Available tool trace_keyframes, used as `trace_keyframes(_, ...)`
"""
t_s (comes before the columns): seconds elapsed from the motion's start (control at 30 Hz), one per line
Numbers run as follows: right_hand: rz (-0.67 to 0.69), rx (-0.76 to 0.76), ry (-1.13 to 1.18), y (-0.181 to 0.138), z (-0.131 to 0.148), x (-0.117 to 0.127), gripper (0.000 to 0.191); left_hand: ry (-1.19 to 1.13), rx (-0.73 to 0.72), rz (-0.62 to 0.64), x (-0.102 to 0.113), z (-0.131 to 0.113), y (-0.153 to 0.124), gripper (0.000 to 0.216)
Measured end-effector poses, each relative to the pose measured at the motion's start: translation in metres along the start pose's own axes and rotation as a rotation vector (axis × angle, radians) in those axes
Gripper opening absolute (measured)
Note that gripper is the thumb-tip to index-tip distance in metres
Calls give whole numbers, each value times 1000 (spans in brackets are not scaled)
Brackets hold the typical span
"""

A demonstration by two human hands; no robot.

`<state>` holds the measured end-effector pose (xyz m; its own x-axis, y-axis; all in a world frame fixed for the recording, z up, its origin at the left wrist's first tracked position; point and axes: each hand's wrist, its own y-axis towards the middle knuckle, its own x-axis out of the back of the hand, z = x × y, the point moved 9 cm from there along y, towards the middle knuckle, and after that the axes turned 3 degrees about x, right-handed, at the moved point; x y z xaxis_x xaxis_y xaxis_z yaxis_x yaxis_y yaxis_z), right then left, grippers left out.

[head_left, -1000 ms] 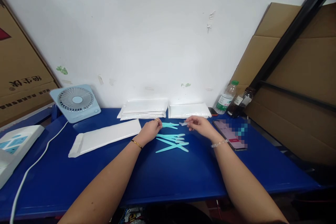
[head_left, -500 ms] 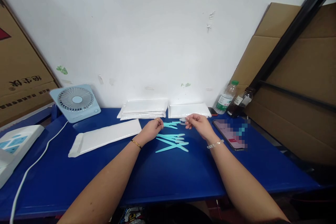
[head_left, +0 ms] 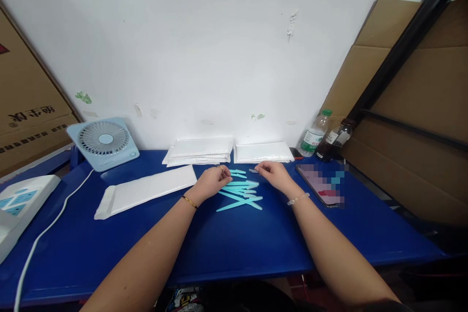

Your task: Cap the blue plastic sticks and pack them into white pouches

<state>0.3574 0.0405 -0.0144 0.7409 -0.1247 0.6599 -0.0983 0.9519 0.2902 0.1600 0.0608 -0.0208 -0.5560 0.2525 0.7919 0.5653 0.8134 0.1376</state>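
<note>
Several light blue plastic sticks [head_left: 239, 195] lie in a loose pile on the blue table [head_left: 234, 239]. My left hand [head_left: 211, 183] rests at the pile's left edge, fingers curled and pinched on the end of one blue stick [head_left: 239, 184]. My right hand [head_left: 272, 174] hovers just right of the pile, fingers pinched on a small pale piece [head_left: 253, 170]. A gold bracelet is on my left wrist and a clear bead bracelet on my right.
Two stacks of white bags [head_left: 201, 151] [head_left: 263, 152] lie by the wall, and one long white bag [head_left: 146, 190] lies left. A small fan [head_left: 104, 141] with a white cord, a phone [head_left: 321, 185], two bottles [head_left: 314, 136] and cardboard boxes [head_left: 420, 107] surround the area.
My left hand slid right and closed on a blue stick at the pile. My right hand shifted slightly left and back, still pinching the small pale piece.
</note>
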Motion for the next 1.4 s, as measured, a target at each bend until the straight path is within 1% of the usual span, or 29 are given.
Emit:
trace_keyframes(0.07,-51,51,-228,2,-4,5,17,169,-20,-80,5,1,1,21)
trace_keyframes(0.1,-50,64,-296,4,-7,3,17,244,-25,-108,7,2,2,22)
trace_keyframes(0.17,-18,61,-374,7,-12,-4,17,340,-20,-126,6,5,5,22)
trace_keyframes(0.27,32,40,-419,10,-17,-13,9,388,-4,-113,4,8,7,18)
trace_keyframes(0.37,91,53,-351,7,-15,-15,5,378,10,-88,4,9,6,16)
trace_keyframes(0.47,150,82,-255,1,-7,-14,7,334,8,-70,5,7,3,19)
trace_keyframes(0.57,179,112,-231,-4,4,-12,8,303,-47,-76,6,0,0,23)
trace_keyframes(0.67,199,153,-202,-6,12,-13,10,307,-116,-21,1,-10,-4,25)
trace_keyframes(0.73,188,159,-182,-5,12,-13,9,311,-124,25,-2,-13,-6,24)
trace_keyframes(0.8,166,143,-184,-4,7,-12,7,303,-101,33,-3,-13,-6,23)
trace_keyframes(0.93,137,72,-209,-2,-6,-12,3,290,-50,-26,0,-8,-2,26)
trace_keyframes(1.03,153,29,-205,-3,-10,-15,2,340,-8,-89,2,-1,4,25)
trace_keyframes(1.13,166,24,-209,-3,-7,-17,7,371,54,-89,0,8,8,21)
trace_keyframes(1.2,150,21,-198,-3,-4,-15,9,368,82,-78,-1,11,10,16)
trace_keyframes(1.3,106,-1,-147,-4,-3,-9,11,362,98,-56,-2,11,10,11)
trace_keyframes(1.4,74,-28,-50,-3,-4,-3,15,346,98,-53,0,11,8,12)
